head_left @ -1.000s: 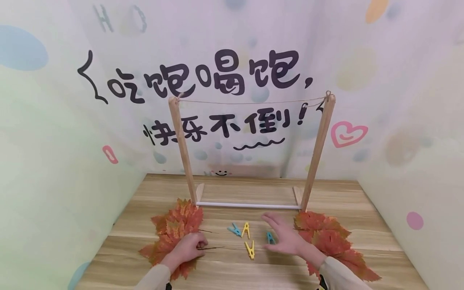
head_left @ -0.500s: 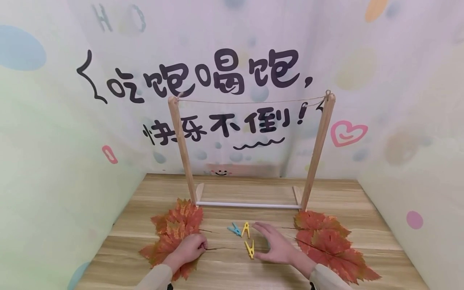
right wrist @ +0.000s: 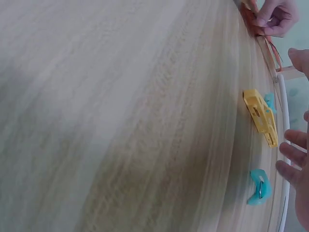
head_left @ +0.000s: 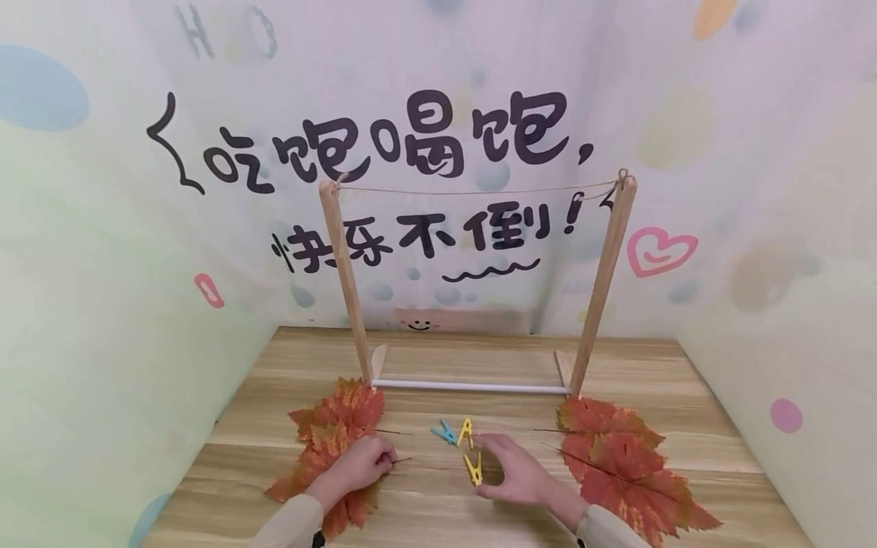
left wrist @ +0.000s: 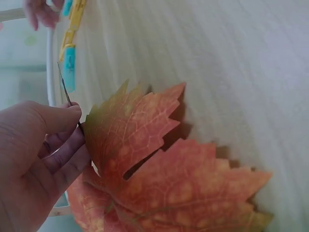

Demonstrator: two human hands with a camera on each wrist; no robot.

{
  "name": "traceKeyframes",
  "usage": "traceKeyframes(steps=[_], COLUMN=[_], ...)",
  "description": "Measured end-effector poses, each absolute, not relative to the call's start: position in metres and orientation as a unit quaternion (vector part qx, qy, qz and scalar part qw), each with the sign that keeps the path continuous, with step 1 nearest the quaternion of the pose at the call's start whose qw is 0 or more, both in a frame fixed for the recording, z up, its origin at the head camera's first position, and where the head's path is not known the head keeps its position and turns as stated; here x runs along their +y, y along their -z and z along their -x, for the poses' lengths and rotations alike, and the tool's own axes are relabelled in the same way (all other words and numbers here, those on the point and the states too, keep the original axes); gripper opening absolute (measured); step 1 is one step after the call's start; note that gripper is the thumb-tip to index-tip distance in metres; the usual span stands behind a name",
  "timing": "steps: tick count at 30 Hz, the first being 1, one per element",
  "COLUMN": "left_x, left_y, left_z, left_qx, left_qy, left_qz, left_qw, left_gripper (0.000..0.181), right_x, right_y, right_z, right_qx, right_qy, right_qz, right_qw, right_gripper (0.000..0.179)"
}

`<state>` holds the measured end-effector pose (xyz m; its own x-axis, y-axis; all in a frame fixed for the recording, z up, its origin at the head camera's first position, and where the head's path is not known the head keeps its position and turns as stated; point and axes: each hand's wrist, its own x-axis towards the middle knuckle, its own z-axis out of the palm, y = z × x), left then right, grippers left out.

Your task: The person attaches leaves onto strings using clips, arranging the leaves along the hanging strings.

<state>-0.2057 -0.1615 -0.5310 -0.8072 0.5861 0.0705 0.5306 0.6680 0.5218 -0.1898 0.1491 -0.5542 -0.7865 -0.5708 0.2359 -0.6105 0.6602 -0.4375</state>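
In the head view my left hand (head_left: 361, 463) pinches the thin dark stem of a red-orange artificial maple leaf. The left wrist view shows that stem (left wrist: 63, 87) between thumb and fingers, with the leaf (left wrist: 159, 169) below it. My right hand (head_left: 519, 470) hovers with parted fingers just right of a yellow clothespin (head_left: 473, 469). Farther back lie another yellow clothespin (head_left: 465, 432) and a blue one (head_left: 444, 433). A teal clothespin (right wrist: 259, 187) shows under the right hand in the right wrist view; the hand hides it from the head camera.
A wooden frame (head_left: 603, 281) stands at the back with twine (head_left: 473, 192) strung between its posts and a white rod (head_left: 473, 387) low across. More maple leaves (head_left: 630, 472) lie at the right, stems pointing inward. Printed fabric walls (head_left: 774, 228) enclose the wooden table (head_left: 411, 510).
My right hand has moved left toward the yellow clothespins, covering the teal one. The left hand keeps its pinch, and its leaf stem has shifted slightly.
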Motion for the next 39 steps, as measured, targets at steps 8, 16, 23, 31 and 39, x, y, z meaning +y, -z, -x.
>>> traceKeyframes(steps=[8,16,23,31,39], left_x=[-0.162,-0.163,-0.165,-0.167,-0.17], left_y=[0.517,0.497,0.48,0.457,0.434], left_z=[0.207,0.209,0.214,0.217,0.224], left_qx=[0.908,0.901,0.893,0.885,0.892], left_qy=[-0.293,-0.31,-0.332,-0.365,-0.389], left_qz=[-0.291,-0.303,-0.305,-0.287,-0.231], left_qw=[0.073,0.038,-0.002,-0.022,-0.01], left_gripper=[0.005,0.006,0.009,0.004,0.004], right_x=[0.142,0.138,0.136,0.131,0.126], right_y=[0.561,0.567,0.573,0.576,0.582], right_z=[0.19,0.192,0.194,0.195,0.196], right_qx=[-0.917,-0.921,-0.919,-0.918,-0.912], right_qy=[-0.242,-0.241,-0.257,-0.276,-0.307], right_qz=[-0.317,-0.304,-0.294,-0.278,-0.264], right_qw=[0.011,0.028,0.057,0.058,0.067], right_gripper=[0.075,0.068,0.055,0.045,0.035])
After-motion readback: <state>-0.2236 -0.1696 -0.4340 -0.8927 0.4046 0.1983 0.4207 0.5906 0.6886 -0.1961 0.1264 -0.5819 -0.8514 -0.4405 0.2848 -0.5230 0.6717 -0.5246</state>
